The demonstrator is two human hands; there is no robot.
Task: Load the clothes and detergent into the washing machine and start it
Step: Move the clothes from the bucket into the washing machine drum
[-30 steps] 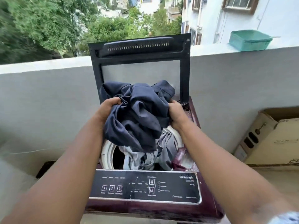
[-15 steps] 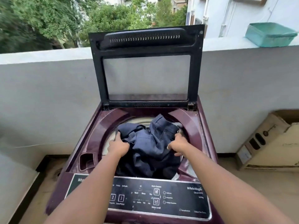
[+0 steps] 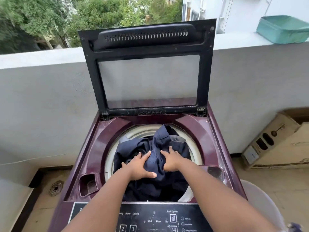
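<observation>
Even, diffuse daylight from the open sky; shadows are soft and faint. The drum interior beneath the dark clothes (image 3: pixel 151 164) is the dimmest zone. Mild sheen on the maroon washing machine (image 3: pixel 107 141) top. Wide-angle distortion bows the parapet wall (image 3: pixel 41 91); trees (image 3: pixel 33 19) and frame edges appear slightly soft.

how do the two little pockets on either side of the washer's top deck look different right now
The left pocket sits open to view: a squarish recess with a dark, grimy bottom. The right pocket is mostly hidden behind the right forearm, so only a dark corner shows. The left one lies nearer the control panel; the right one shows a bit farther back. The deck beside the right pocket looks dusted with white residue; the deck beside the left does not. Both are sunk into the maroon deck beside the drum.
</observation>
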